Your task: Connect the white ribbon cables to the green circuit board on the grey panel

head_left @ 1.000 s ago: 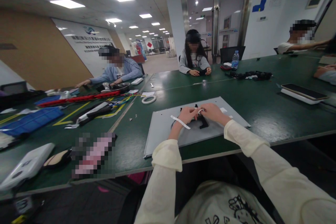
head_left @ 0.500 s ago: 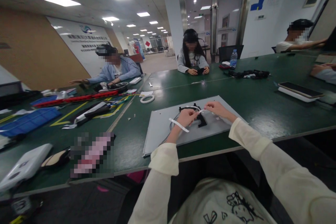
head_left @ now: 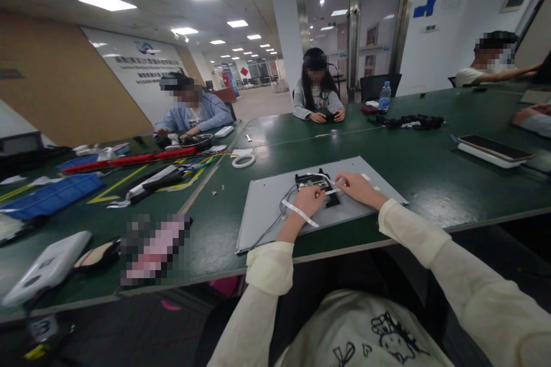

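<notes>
A grey flat panel (head_left: 267, 212) lies on the green table in front of me. A small black circuit board (head_left: 312, 179) with thin cables sits on it. My left hand (head_left: 307, 200) is closed, pinching a white strip (head_left: 299, 213) that hangs over its back toward the wrist. My right hand (head_left: 355, 186) rests on the panel just right of the board, its fingers pinched on the strip's other end (head_left: 332, 191). Both hands are close together, a little below the board.
A tape roll (head_left: 243, 161) lies beyond the panel. Blue trays (head_left: 51, 195), red bars and cables fill the left. A white device (head_left: 47, 266) sits near left. A phone on a white box (head_left: 493, 151) is at right. Other people sit around the table.
Both hands have dropped from above the board to the panel surface, nearer to me. The board is now uncovered. The strip stays in my fingers.
</notes>
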A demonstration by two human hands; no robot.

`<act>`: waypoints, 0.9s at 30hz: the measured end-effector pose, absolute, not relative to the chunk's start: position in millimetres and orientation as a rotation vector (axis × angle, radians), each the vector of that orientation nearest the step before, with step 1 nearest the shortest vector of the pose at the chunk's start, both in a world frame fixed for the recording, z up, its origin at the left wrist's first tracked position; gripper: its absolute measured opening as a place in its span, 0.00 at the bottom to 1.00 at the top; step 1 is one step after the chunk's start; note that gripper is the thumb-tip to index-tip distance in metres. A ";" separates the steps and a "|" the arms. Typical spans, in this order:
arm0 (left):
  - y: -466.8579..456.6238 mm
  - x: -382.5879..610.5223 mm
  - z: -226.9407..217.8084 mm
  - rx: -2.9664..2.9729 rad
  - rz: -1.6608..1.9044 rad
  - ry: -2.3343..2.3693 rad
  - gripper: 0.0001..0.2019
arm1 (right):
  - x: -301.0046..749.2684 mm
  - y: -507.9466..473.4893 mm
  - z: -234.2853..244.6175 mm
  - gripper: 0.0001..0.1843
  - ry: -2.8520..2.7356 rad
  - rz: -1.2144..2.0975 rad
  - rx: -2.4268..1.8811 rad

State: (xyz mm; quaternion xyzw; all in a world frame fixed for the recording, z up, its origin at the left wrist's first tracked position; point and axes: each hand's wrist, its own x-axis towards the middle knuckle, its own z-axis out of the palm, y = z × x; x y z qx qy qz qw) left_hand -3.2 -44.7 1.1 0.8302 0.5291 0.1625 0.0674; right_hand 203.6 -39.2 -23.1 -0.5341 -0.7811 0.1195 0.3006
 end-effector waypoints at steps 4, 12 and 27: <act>-46.5 -1.1 -2.5 2.529 0.407 1.693 0.13 | 200.7 -43.0 -22.7 0.12 -2.119 0.273 -1.464; -44.6 4.0 -9.3 2.539 0.345 1.760 0.13 | 191.8 -52.2 -19.2 0.14 -2.189 0.164 -1.613; -55.9 -3.7 -0.4 2.518 0.203 1.944 0.15 | 201.2 -55.4 -18.1 0.13 -2.171 -0.101 -1.946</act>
